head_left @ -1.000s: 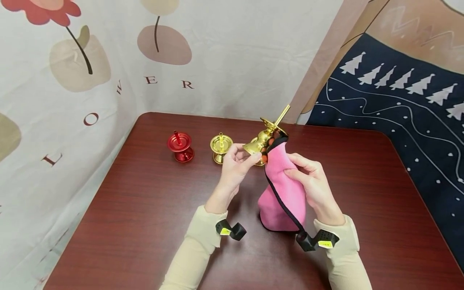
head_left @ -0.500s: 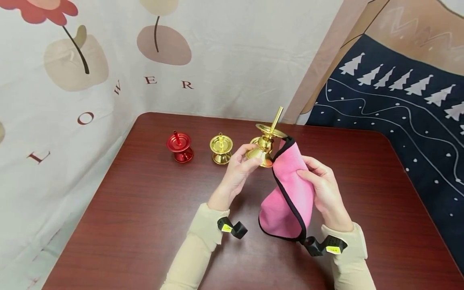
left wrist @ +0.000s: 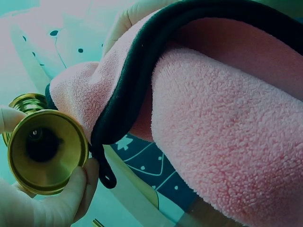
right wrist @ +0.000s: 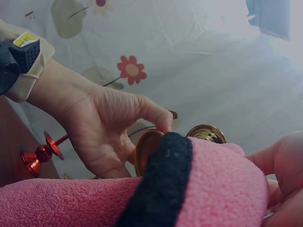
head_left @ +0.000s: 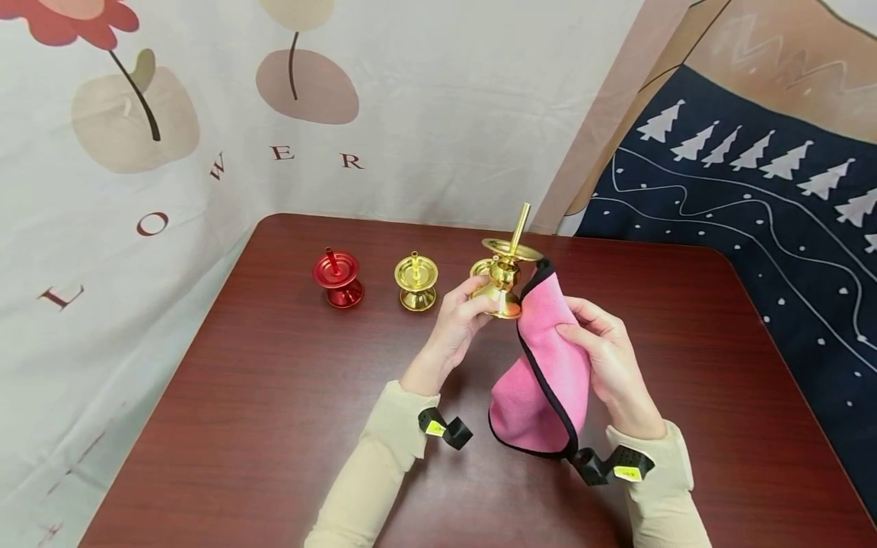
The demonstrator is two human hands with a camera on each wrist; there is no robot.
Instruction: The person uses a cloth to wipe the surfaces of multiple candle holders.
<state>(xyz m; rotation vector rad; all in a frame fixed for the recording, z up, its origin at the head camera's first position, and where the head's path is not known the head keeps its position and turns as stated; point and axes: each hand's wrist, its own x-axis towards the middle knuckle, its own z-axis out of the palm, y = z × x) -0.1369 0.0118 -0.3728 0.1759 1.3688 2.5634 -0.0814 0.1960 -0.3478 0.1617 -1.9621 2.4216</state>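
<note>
My left hand (head_left: 448, 335) grips a gold candle holder (head_left: 505, 275) by its flared base, above the table. The holder stands nearly upright, its thin stem leaning slightly right; the left wrist view looks into its hollow base (left wrist: 21, 165). Between thumb and fingers my right hand (head_left: 610, 358) pinches a pink fleecy cloth (head_left: 556, 365) with black edging. The cloth hangs folded in front of that hand, its upper corner right at the holder's dish and base. A small black loop (left wrist: 108, 177) dangles from this corner. The right fingertips behind the cloth are hidden.
On the dark red wooden table (head_left: 274, 396), a red candle holder (head_left: 337, 278) and a smaller gold one (head_left: 416, 282) stand toward the back left. Another gold holder (head_left: 482, 266) is mostly hidden behind the held one. Printed fabric (head_left: 445, 114) hangs behind the table.
The held candle holder has swung from a strong rightward tilt to nearly upright. My right hand has shifted slightly right with the cloth, drawing it off the holder's side. Little differs over the last half second.
</note>
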